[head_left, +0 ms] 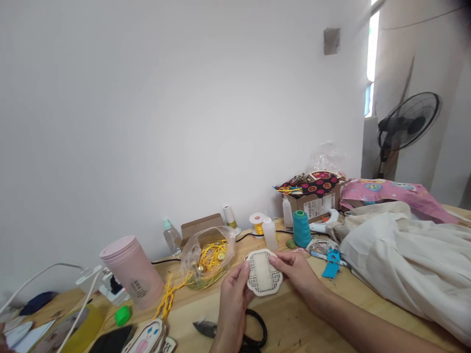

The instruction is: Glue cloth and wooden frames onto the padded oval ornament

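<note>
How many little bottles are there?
3. A clear bottle with a mint cap is left of the brown cardboard flap, a white squeeze bottle is by the yellow thread spool, and another squeeze bottle is by the cardboard box. More may be hidden.

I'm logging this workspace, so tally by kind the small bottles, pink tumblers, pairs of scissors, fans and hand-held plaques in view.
Small bottles: 3
Pink tumbler: 1
Scissors: 1
Fan: 1
Hand-held plaque: 1
Total: 7

Pale scalloped plaque (264,272) with dark lattice cutouts flanking a plain central panel, tilted upright between both hands (238,284).
</note>
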`<state>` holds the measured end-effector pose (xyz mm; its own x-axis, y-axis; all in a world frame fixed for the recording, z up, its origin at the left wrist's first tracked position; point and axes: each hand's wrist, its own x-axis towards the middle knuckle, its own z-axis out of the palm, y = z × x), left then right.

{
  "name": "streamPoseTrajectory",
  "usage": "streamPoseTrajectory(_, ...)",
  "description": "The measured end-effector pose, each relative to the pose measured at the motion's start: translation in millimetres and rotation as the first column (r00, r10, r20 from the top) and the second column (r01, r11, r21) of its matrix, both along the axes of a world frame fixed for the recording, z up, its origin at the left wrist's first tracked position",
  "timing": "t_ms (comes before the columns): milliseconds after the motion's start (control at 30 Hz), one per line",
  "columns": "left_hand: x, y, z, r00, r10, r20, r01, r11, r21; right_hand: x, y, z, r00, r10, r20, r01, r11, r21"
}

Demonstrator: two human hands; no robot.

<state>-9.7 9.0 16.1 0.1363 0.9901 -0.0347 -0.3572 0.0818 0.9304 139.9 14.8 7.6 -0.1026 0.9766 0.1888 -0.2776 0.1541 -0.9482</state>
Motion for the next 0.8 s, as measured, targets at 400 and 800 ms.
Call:
streamPoseTrajectory(400, -4.3, 6.1, -5.5, 1.0, -0.003, 0.004, 0.004, 1.0, -0.026, -3.7, 2.5, -8.5, 0.995, 0.091, -0.043, -0.098, 0.977, -0.191)
streamPoseTrajectory(800, 0.8, 4.9, -6.8, 0.999, -0.01, -0.048, 0.007, 0.997, -0.077, -4.4, 4.2, -6.4, 0.996, 0.012, -0.09, -0.026, 0.989, -0.148)
